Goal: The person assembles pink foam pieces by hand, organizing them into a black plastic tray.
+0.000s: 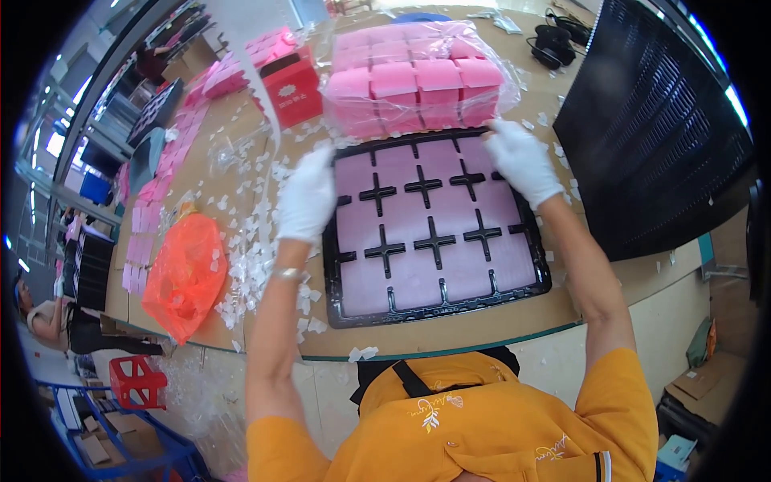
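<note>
A black plastic tray (438,308) lies on the brown table in front of me, its compartments filled with pale pink boxes (418,233) set between black cross-shaped dividers. My left hand (307,196), in a white glove, rests on the tray's far left corner. My right hand (520,159), also gloved in white, holds the tray's far right corner. Just beyond the tray sits a clear plastic bag of bright pink boxes (418,80), touching the tray's far edge.
A red box (291,88) stands left of the bag. An orange plastic bag (185,273) lies at the left among scattered white scraps. A black perforated panel (658,120) leans at the right. Rows of pink boxes (161,169) line the far left. Another person (56,321) stands at the left.
</note>
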A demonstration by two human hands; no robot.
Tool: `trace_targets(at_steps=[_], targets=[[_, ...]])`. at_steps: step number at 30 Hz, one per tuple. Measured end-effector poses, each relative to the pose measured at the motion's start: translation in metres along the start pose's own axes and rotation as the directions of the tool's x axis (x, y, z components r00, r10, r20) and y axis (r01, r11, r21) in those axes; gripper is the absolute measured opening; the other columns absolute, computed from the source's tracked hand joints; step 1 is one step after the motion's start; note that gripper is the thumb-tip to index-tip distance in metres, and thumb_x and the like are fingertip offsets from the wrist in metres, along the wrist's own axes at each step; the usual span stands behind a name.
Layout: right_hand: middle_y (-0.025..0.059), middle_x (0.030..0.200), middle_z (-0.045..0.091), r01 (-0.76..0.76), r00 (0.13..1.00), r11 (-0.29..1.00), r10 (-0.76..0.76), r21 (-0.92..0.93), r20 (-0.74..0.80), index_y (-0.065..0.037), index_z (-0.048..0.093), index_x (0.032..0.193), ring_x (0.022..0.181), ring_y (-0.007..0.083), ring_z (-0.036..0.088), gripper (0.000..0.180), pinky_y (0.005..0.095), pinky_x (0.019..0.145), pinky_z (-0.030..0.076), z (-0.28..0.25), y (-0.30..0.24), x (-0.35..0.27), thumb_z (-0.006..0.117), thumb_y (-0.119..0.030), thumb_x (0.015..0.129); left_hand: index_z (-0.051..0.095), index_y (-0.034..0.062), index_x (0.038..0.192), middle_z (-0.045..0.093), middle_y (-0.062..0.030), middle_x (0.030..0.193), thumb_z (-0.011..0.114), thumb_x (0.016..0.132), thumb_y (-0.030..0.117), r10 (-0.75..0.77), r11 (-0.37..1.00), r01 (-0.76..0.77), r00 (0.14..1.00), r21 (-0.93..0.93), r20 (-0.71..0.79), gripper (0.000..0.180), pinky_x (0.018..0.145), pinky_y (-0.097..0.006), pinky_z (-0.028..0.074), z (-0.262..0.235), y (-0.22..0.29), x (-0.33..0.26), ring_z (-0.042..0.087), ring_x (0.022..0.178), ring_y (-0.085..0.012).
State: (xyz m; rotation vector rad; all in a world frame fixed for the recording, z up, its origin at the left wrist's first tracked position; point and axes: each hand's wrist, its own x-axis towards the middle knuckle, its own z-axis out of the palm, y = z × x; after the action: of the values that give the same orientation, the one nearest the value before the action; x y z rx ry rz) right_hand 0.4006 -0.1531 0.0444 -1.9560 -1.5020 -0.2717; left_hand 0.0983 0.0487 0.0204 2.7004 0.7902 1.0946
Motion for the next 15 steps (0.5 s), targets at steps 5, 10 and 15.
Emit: trace_targets(at_steps=[5, 10, 15], targets=[[0.0128, 0.075, 0.062, -0.488, 0.808, 0.854, 0.364, 0.179, 0.464, 0.003, 0.063, 0.098, 0.066, 0.0223, 0.062, 0.029, 0.0354, 0.065, 0.048, -0.057, 0.035, -0.069, 0.053, -0.025, 0.098, 0.067, -0.0039, 0.107, 0.071, -0.0176, 0.088, 0.055, 0.094, 0.015, -0.596, 0.619, 0.733, 0.671, -0.280, 0.441, 0.025, 0.063, -0.034, 0.056, -0.077, 0.002, -0.082, 0.071, 0.066, -0.0235], [0.0020, 0.078, 0.061, -0.649, 0.718, 0.733, 0.503, 0.203, 0.482, 0.002, 0.065, 0.114, 0.065, 0.0083, 0.057, 0.034, 0.0254, 0.058, 0.046, -0.061, 0.027, -0.108, 0.054, -0.027, 0.098, 0.068, -0.0016, 0.109, 0.068, -0.0104, 0.080, 0.055, 0.096, 0.018, -0.519, 0.645, 0.735, 0.623, -0.210, 0.585, 0.027, 0.059, -0.028, 0.055, -0.078, 0.013, -0.103, 0.070, 0.066, -0.0163], [0.0003, 0.085, 0.062, -0.805, 0.583, 0.529, 0.627, 0.268, 0.516, -0.001, 0.065, 0.118, 0.065, 0.0055, 0.056, 0.032, 0.0200, 0.053, 0.045, -0.057, 0.033, -0.106, 0.059, -0.024, 0.097, 0.066, -0.0032, 0.104, 0.066, -0.0071, 0.083, 0.057, 0.095, 0.016, -0.643, 0.396, 0.869, 0.493, -0.297, 0.586, 0.023, 0.054, -0.026, 0.054, -0.071, 0.024, -0.102, 0.067, 0.066, -0.0127]])
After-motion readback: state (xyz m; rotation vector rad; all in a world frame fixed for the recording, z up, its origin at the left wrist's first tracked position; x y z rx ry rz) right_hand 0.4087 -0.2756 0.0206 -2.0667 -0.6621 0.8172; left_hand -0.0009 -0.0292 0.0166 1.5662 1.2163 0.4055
